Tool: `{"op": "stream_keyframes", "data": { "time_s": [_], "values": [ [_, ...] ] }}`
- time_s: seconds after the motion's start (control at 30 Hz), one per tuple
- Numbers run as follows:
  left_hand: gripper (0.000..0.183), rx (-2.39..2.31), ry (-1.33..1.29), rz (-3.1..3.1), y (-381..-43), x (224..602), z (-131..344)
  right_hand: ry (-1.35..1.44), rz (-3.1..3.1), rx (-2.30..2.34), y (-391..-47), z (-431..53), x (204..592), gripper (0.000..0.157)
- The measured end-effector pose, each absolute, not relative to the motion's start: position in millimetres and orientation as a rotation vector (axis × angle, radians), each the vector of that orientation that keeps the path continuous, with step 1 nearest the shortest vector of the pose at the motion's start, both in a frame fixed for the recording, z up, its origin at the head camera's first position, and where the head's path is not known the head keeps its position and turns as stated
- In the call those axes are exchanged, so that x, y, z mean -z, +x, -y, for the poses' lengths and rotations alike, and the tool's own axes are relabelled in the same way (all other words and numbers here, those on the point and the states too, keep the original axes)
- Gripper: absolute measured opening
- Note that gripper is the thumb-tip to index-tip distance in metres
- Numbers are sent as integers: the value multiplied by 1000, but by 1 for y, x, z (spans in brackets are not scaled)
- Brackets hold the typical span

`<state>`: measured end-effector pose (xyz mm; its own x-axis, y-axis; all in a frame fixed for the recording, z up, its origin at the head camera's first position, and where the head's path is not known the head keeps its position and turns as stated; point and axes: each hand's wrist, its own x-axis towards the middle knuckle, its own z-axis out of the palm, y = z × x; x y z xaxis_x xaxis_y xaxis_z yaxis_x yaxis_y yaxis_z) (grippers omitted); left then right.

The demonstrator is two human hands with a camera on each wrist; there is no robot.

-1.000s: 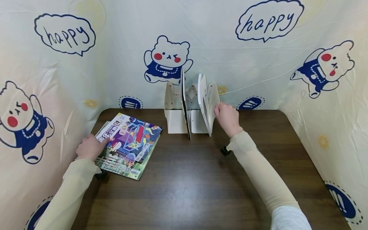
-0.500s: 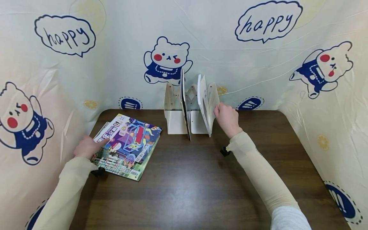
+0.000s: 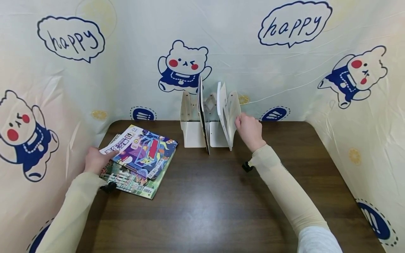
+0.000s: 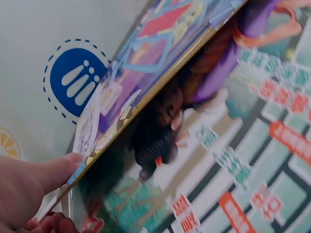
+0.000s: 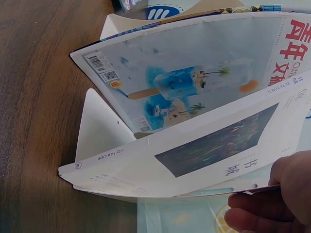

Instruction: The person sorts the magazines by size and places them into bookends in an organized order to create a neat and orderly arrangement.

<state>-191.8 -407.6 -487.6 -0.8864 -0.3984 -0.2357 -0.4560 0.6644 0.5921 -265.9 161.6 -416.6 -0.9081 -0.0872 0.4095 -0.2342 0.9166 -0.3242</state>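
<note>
My left hand [image 3: 96, 160] pinches the left edge of a purple-covered magazine [image 3: 147, 151], thumb on top and fingers beneath. In the left wrist view that edge is raised at a slant over a green magazine [image 4: 228, 170] with colourful lettering. At the back of the table stands a white expandable bookend rack [image 3: 194, 134], and my right hand [image 3: 250, 130] pinches its right end panel. Upright in the rack are a magazine with a popsicle cover [image 5: 184, 77] and a white book [image 5: 214, 145], which leans against the right panel in the right wrist view.
The dark wooden table [image 3: 202, 196] reaches back to a pale curtain [image 3: 240, 52] printed with bears and the word happy. Its sides are walled by the same cloth. A thin white cord line runs along the curtain right of the rack.
My left hand has shifted slightly and lifted the purple magazine's left edge, so more of the green magazine's cover shows. My right hand and the rack have stayed in place.
</note>
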Motion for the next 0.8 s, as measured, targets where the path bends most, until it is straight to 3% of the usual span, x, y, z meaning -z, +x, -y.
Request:
{"op": "stream_keyframes", "data": {
  "time_s": [0.17,0.4,0.63,0.8],
  "values": [
    [86,-1338,-800,-2663,-194,478,403,232,2676,-531,-266,-162,416,34],
    [27,-2051,-811,-2175,-195,467,392,223,2689,-525,-266,-162,417,34],
    [12,-1951,-794,-2512,-199,467,379,226,2680,-522,-265,-161,417,33],
    [22,-1779,-730,-2785,-200,462,369,228,2679,-523,-265,-161,417,33]
  ]
}}
